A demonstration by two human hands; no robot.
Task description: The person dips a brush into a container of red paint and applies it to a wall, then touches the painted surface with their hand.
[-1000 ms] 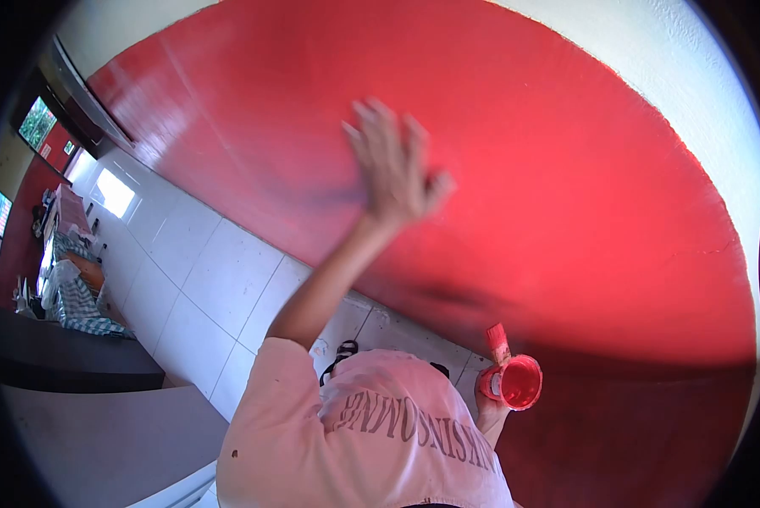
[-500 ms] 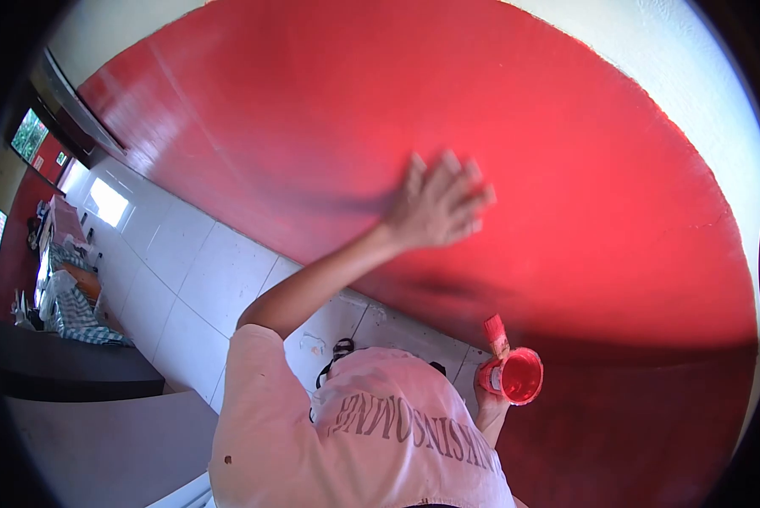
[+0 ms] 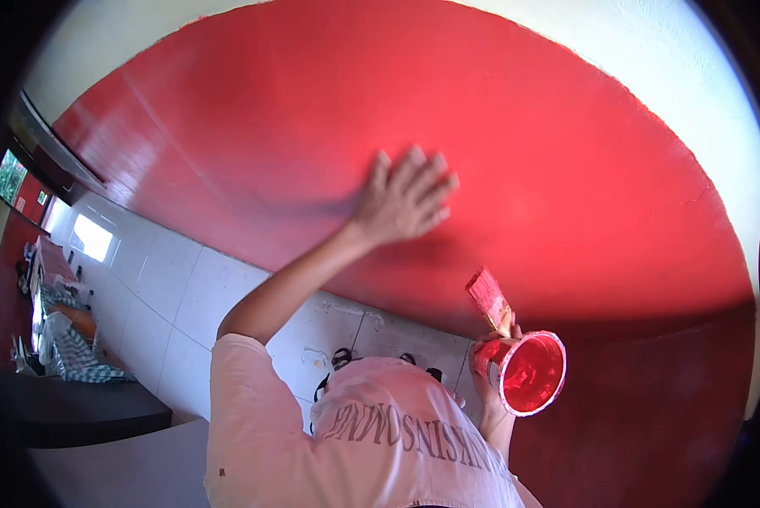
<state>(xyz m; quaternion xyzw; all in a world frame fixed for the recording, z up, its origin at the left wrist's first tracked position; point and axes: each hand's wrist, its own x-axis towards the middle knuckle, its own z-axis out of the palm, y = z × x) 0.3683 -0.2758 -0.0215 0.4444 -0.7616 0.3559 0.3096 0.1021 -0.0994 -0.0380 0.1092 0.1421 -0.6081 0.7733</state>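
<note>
The fingers of my left hand (image 3: pixel 401 199) are spread in front of the red wall (image 3: pixel 549 161), with the back of the hand facing me. Whether it touches the wall I cannot tell. Lower right, my right hand (image 3: pixel 488 394) is wrapped round a paint can (image 3: pixel 532 374), which is tilted so that the red paint inside shows. A brush (image 3: pixel 487 294) with red-coated bristles sticks up beside the can's rim, its handle partly hidden at the fingers of my right hand.
White floor tiles (image 3: pixel 206 292) run along the wall's foot. At the left are a dark surface (image 3: pixel 83 411), a checked cloth (image 3: pixel 79 360) and clear plastic. Pale wall (image 3: pixel 651 59) borders the red area above and at the right.
The can and brush appear larger and nearer to the camera, and the brush is higher. My left hand shows further left, still spread; the whole view has shifted slightly.
</note>
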